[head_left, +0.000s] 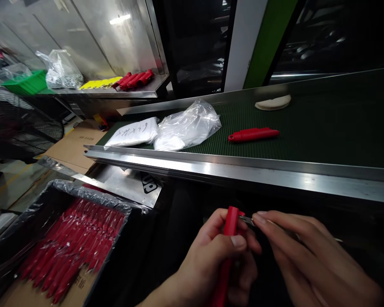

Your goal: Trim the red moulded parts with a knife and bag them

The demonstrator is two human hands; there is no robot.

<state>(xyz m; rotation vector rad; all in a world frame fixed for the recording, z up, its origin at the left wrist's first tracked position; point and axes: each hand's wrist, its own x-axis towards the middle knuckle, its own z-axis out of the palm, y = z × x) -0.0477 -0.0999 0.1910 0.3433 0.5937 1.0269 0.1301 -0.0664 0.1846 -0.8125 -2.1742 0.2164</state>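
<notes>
Wrapped around a red utility knife (231,221), my left hand (211,251) holds it upright with the thumb along its body. A thin metal strip (245,219) sticks out sideways by the knife's upper end. The fingertips of my right hand (301,247) pinch the strip's outer end; whether it joins the knife is hidden by the left fingers. Beyond my hands, another red knife (254,134) lies on the green conveyor belt (333,132).
Clear plastic bags (188,125) and a white packet (132,133) lie on the belt, with a pale curved piece (273,102) farther back. A metal rail (243,167) edges it. At left, a lined box (128,209) holds many wrapped red knives (73,238); a steel shelf (137,92) stands behind.
</notes>
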